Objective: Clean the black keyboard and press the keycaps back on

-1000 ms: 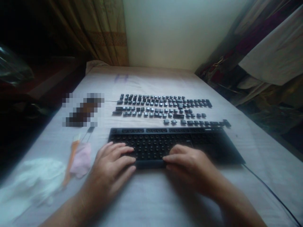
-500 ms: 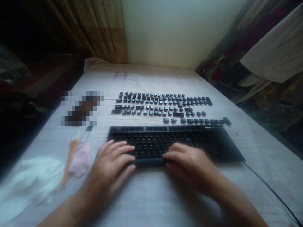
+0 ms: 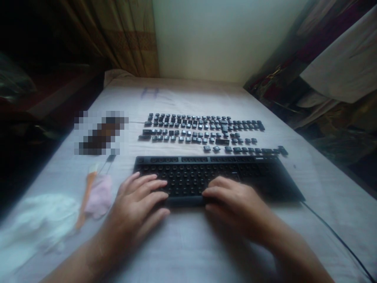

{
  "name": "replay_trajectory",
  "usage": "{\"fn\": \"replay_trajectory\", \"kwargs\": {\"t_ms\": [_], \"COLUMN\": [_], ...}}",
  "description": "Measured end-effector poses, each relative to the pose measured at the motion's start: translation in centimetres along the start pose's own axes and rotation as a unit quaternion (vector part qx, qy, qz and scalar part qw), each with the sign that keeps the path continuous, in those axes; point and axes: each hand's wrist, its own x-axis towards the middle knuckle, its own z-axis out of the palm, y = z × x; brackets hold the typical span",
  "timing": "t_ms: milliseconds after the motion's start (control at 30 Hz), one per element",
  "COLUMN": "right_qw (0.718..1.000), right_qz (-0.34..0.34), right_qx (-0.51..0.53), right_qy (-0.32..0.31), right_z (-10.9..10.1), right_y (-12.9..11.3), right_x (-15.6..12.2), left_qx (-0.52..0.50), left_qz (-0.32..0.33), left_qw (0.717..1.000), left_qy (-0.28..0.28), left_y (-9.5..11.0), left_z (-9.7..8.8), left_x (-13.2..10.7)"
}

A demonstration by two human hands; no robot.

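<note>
A black keyboard (image 3: 188,202) lies flat in front of me, most of its keys stripped to bare sockets. My left hand (image 3: 141,200) rests over its left front corner, fingers spread and flat, thumb just off the front edge. At the middle of the front edge is my right hand (image 3: 232,200), its fingers curled and pressed together. Whatever its fingertips pinch, if anything, is hidden. Beyond the keyboard, loose black keycaps (image 3: 222,142) lie in several rows on the pale cloth.
To the left lie an orange-handled brush (image 3: 86,198), a pink cloth (image 3: 99,196), a white crumpled cloth (image 3: 44,220) and a small wire-looped tool (image 3: 111,158). Farther back is a blurred-out patch (image 3: 101,135). A cable (image 3: 332,232) runs from the keyboard's right side.
Almost nothing differs. Both hands keep their places at the keyboard, and the view shifts very slightly.
</note>
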Motion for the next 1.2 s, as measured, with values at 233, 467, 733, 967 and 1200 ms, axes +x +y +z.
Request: {"fn": "replay_trajectory", "kwargs": {"t_ms": [233,467,733,967,1200], "right_qw": [1.0,1.0,1.0,1.0,1.0], "right_qz": [-0.003,-0.002,-0.001,0.007,0.022], "right_qx": [-0.008,0.0,0.01,0.006,-0.002], "right_qy": [0.017,0.0,-0.005,0.001,-0.012], "right_z": [0.15,-0.05,-0.05,0.12,0.09], "right_y": [0.01,0.05,0.15,-0.01,-0.19], "right_x": [-0.04,-0.08,-0.2,-0.07,-0.01], "left_qx": [-0.026,-0.027,-0.011,-0.04,-0.056], "left_qz": [-0.038,-0.045,-0.024,-0.067,-0.083], "left_qw": [0.999,0.999,1.0,0.997,0.995], "left_qy": [0.001,0.001,-0.002,-0.002,-0.005], "left_y": [0.24,0.09,-0.03,0.3,0.52], "left_z": [0.19,0.17,0.07,0.13,0.11], "left_x": [0.04,0.04,0.1,0.16,0.01]}}
